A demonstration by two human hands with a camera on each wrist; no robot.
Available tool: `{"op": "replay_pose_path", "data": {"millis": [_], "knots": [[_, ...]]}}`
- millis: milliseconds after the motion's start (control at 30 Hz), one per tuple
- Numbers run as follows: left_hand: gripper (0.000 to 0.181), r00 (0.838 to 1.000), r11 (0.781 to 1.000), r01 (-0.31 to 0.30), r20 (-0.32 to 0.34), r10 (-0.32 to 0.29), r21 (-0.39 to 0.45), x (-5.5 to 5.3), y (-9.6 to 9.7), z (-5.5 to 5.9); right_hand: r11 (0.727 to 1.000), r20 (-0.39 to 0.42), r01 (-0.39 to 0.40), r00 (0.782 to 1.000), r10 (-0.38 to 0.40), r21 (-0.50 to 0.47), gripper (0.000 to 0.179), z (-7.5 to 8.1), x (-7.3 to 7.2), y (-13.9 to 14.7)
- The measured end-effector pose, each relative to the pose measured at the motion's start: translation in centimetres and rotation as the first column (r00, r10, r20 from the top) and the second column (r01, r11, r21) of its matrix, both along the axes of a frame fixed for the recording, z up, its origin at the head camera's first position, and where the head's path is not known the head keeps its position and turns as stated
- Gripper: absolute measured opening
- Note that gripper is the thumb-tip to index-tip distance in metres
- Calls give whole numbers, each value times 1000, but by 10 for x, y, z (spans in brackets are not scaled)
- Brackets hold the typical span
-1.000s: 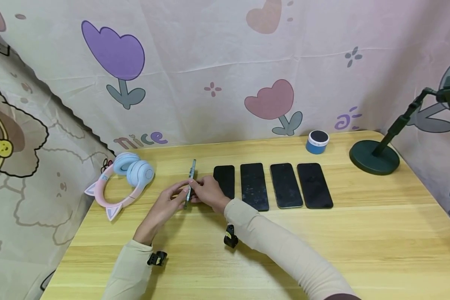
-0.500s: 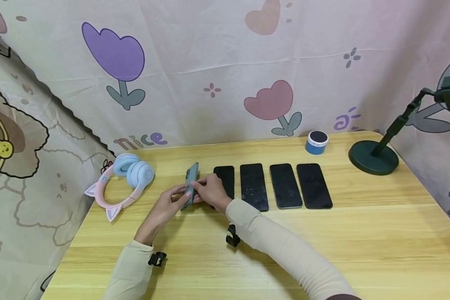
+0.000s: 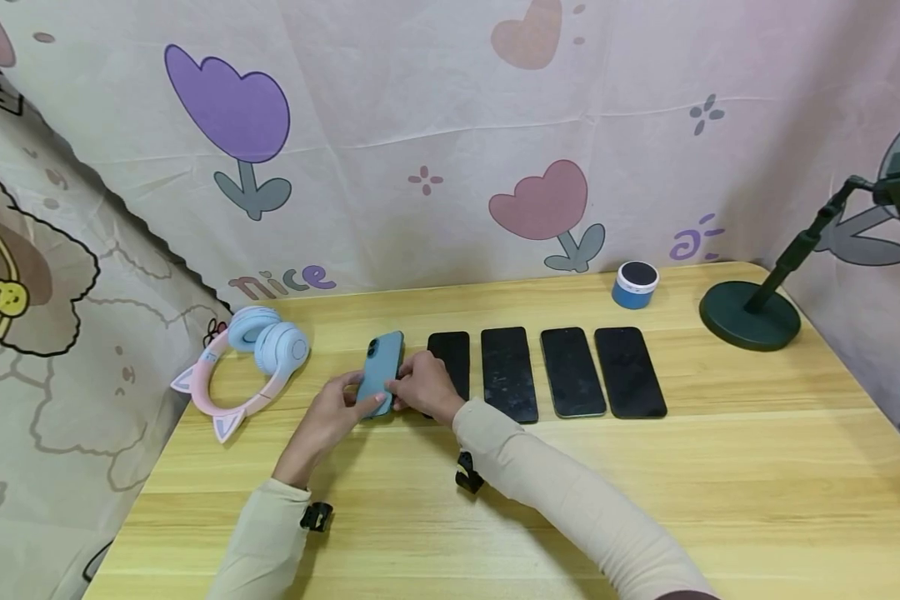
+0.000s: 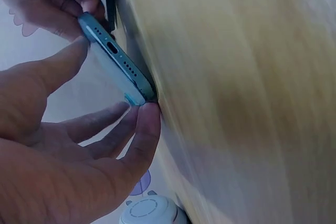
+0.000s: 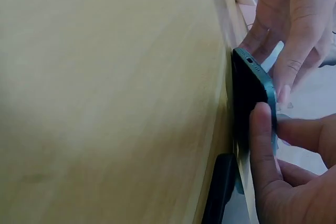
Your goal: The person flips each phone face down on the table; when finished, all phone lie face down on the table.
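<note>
A light blue smartphone (image 3: 382, 367) is tilted over the left part of the table, its back with the camera lenses facing up. My left hand (image 3: 333, 422) holds its left side, with the thumb at the back and fingertips at the lower edge. My right hand (image 3: 427, 387) pinches the raised right edge between thumb and finger. In the left wrist view, the bottom edge of the smartphone (image 4: 116, 55) shows its charging port. The right wrist view shows the dark screen side of the smartphone (image 5: 247, 98) facing the tabletop, one edge close to the wood.
Several black phones (image 3: 508, 375) lie screen up in a row to the right. Pink-and-blue cat-ear headphones (image 3: 240, 367) rest at the left. Behind are a blue-and-white round speaker-like object (image 3: 634, 286) and a dark green stand (image 3: 750, 315). A printed curtain (image 3: 390, 167) hangs behind the table (image 3: 570, 500).
The smartphone has turned from standing on edge to leaning left, so its blue back now faces up. Both hands keep hold of it and stay nearly in place.
</note>
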State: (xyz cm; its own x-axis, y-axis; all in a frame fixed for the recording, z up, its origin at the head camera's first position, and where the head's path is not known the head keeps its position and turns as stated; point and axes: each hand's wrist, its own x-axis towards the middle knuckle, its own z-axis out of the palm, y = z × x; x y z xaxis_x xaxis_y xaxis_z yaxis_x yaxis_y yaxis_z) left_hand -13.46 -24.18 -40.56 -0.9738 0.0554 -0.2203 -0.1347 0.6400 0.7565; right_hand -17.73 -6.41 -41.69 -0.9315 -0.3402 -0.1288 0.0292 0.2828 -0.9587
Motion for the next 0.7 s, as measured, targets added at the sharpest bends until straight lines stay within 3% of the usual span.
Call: {"op": "replay_pose_path", "data": {"millis": [367, 700], "knots": [[75, 1000, 994, -16, 18, 18, -104, -4, 0, -1, 986, -55, -52, 997, 62, 156, 9, -1, 2, 0], [73, 1000, 994, -22, 4, 23, -106, -5, -1, -2, 969, -130, -71, 986, 105, 239, 32, 3, 2, 3]]}}
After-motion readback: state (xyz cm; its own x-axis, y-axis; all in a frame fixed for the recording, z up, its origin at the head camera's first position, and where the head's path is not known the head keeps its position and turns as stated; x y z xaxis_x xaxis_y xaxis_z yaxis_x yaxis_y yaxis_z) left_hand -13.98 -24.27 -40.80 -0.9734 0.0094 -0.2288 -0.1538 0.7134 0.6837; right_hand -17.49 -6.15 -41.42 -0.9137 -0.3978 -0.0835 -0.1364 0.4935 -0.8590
